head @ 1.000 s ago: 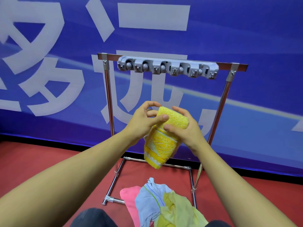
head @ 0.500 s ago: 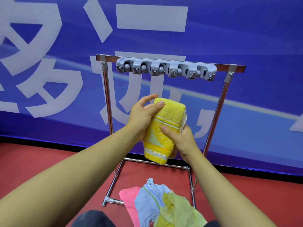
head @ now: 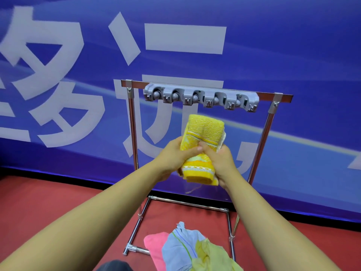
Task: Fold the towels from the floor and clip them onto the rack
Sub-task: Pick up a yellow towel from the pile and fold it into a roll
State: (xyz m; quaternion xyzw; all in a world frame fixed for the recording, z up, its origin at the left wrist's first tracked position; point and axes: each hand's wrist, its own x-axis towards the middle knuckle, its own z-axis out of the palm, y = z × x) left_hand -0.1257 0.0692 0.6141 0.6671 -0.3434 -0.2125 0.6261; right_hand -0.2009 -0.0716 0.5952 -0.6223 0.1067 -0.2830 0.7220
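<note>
A folded yellow towel stands upright in front of the metal rack, its top edge just below the grey clip strip on the rack's top bar. My left hand grips the towel's left side near the middle. My right hand grips its lower right side, thumb pressed across the front. Every clip on the strip holds nothing. On the red floor inside the rack's base lie a pink towel, a pale blue towel and a light yellow towel in a loose heap.
A blue banner wall with large white characters stands right behind the rack. The red floor stretches left and right of the rack's base. A dark knee shows at the bottom edge.
Both hands have slid down to the towel's lower half. The towel now stands more upright and has risen closer to the clip strip.
</note>
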